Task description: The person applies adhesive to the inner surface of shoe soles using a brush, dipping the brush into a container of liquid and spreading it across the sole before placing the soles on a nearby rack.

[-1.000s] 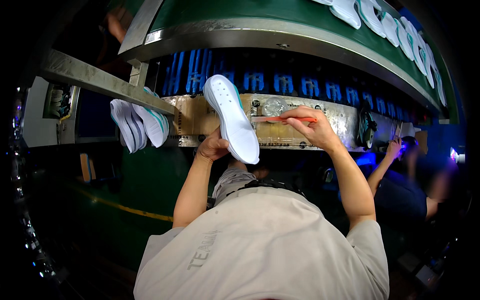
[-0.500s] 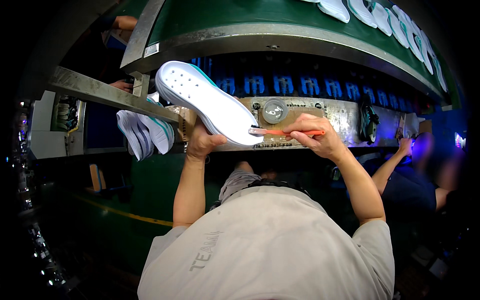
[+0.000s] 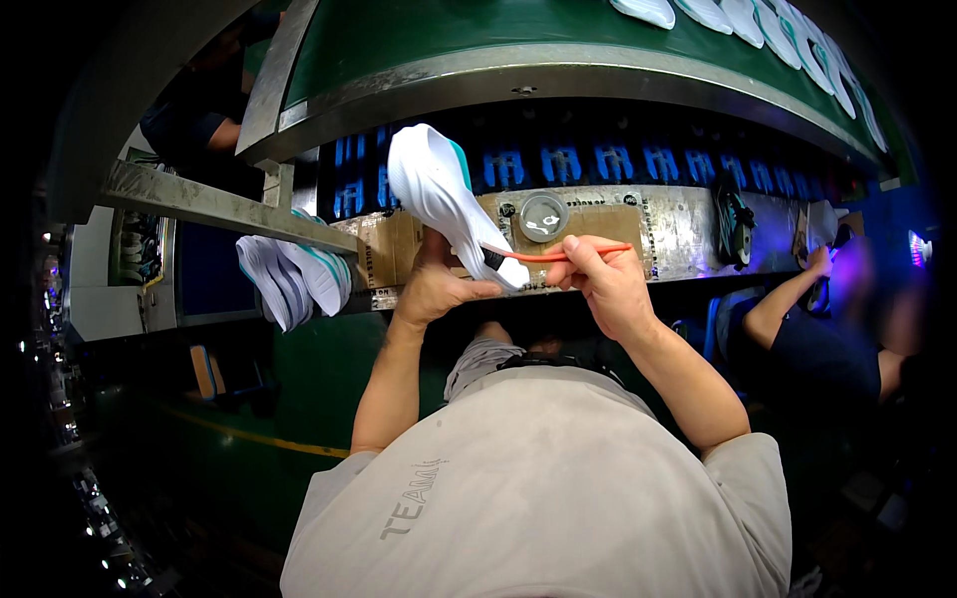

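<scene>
My left hand [image 3: 439, 287] holds a white shoe sole [image 3: 437, 194] with a teal stripe. The sole is tilted on its side, its far end raised toward the conveyor. Fingers and thumb close round its near part; some fingers are hidden behind it. In my right hand [image 3: 610, 287] is a thin orange-red brush [image 3: 546, 258], pinched between thumb and fingers. The brush's tip reaches the sole's sidewall, beside a black patch [image 3: 493, 259]; the bristles are hard to make out. Just beyond the brush stands a round clear tub [image 3: 543, 217].
Several white soles [image 3: 289, 279] lean together at the left. Cardboard [image 3: 608, 229] covers part of the metal bench [image 3: 688, 234]. A green conveyor [image 3: 449, 35] carries more soles above a row of blue holders [image 3: 613, 162]. A dark shoe [image 3: 736, 229] and another person's arm [image 3: 793, 289] are to the right.
My left hand has rolled the sole onto its side, turning its dotted face out of sight. The brush has moved from the sole's near end to its sidewall.
</scene>
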{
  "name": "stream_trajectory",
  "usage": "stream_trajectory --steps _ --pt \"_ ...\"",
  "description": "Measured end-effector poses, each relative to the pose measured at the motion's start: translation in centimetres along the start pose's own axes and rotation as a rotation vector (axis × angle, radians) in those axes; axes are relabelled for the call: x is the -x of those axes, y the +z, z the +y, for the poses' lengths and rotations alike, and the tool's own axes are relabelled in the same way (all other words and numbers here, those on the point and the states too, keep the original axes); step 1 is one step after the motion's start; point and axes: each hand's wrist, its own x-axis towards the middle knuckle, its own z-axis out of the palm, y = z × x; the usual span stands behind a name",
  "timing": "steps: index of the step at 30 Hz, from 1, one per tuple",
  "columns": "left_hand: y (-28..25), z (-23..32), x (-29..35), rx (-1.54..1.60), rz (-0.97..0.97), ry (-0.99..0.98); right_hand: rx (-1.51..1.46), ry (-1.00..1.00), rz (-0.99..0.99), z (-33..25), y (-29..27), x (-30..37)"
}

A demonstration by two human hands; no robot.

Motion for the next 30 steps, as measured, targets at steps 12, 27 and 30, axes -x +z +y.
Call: stream_trajectory --steps 12,27,30 --pt "-0.9 4.1 2.7 1.399 -0.330 -0.711 0.731 -0.550 -0.422 -8.6 -2.7 -1.7" --pt "-0.7 2.5 3.6 1.691 -0.766 -0.831 1.032 -0.603 -0.686 -12.1 -4.7 -5.2" --pt "-1.5 4.2 2.7 1.650 -0.658 -0.776 1.092 -0.530 -0.593 -12.3 -6.7 -5.5"
